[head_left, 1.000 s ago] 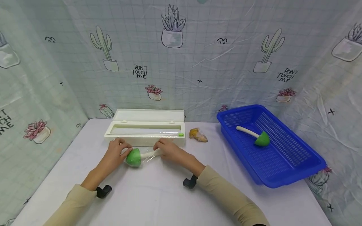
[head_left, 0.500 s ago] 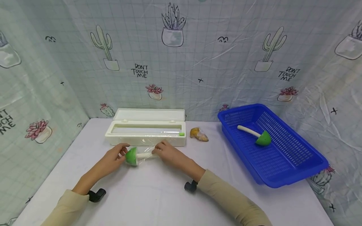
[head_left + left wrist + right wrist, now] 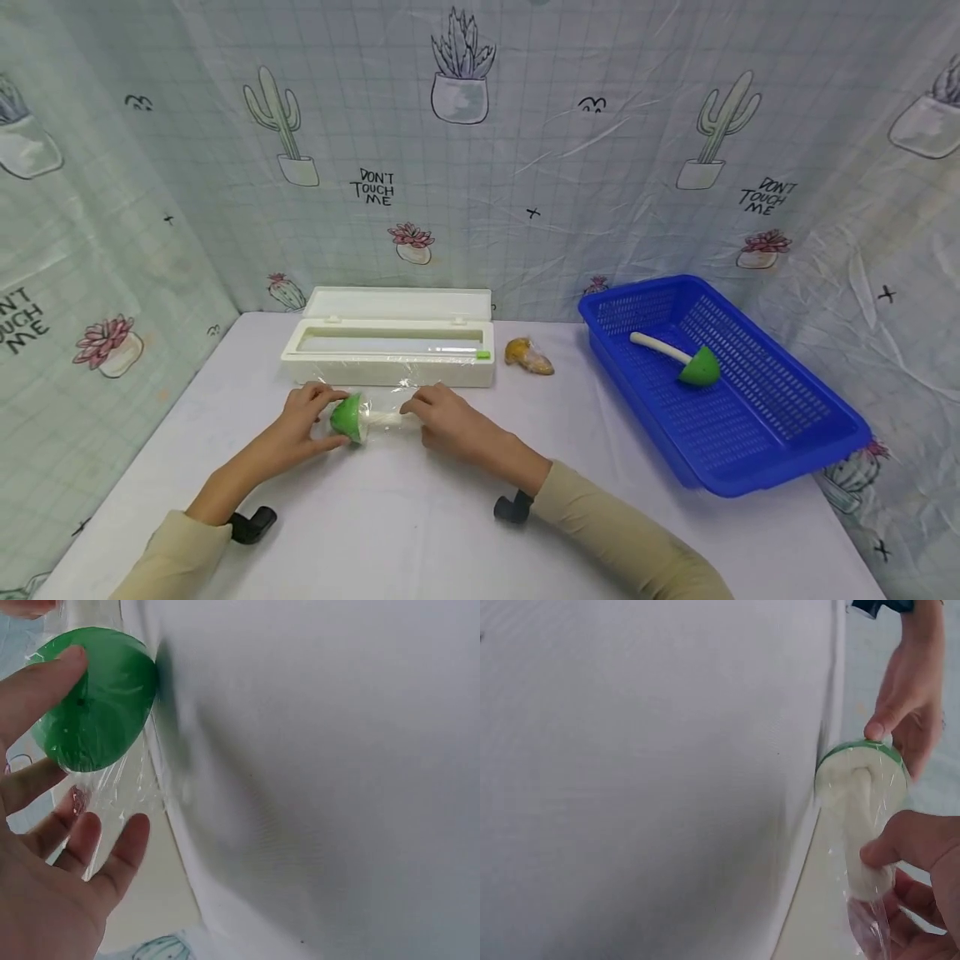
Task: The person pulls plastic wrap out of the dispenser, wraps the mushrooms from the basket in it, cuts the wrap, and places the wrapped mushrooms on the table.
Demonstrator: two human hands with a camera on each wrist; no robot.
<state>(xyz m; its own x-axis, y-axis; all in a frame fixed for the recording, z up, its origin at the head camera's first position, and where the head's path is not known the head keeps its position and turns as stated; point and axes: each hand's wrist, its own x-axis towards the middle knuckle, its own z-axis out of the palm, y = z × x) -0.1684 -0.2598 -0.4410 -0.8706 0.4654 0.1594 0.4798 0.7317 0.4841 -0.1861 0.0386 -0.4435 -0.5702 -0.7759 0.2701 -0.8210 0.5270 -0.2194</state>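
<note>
A toy mushroom with a green cap [image 3: 346, 418] and white stem [image 3: 864, 806] lies sideways, wrapped in clear cling film [image 3: 386, 419]. My left hand [image 3: 300, 423] holds the cap between thumb and index finger. In the left wrist view its other fingers spread beside the cap [image 3: 112, 712]. My right hand [image 3: 456, 427] pinches the stem's end through the film, and a loose tail of film hangs past that end in the right wrist view. Just behind both hands stands a white cling film dispenser [image 3: 390, 372], its lid raised.
To the dispenser's right lies a small yellow-brown thing in film [image 3: 529, 357]. A blue plastic basket [image 3: 637, 408] at the right contains another green-capped toy mushroom [image 3: 699, 367]. A printed curtain [image 3: 480, 233] hangs behind the white table [image 3: 405, 533].
My left thumb and fingers have opened wider around the cap after shifting down and left. My right hand stays at the stem. The film now lies closer around the stem.
</note>
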